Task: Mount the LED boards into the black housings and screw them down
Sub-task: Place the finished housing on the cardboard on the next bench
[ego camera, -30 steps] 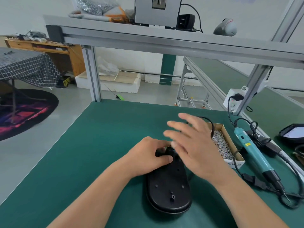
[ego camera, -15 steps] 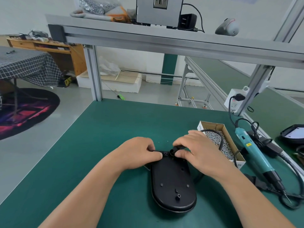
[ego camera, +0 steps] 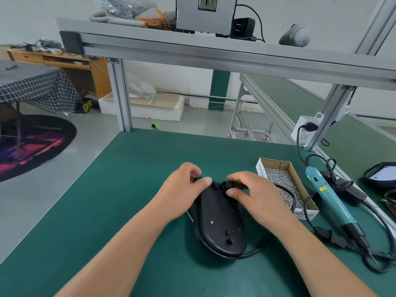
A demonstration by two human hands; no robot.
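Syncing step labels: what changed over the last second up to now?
The right hand, open and hovering above the black housing a second ago, came down and now pinches the black fitting at its far end. The left hand stays gripping that end's left edge. The screw box and electric screwdriver have not moved.
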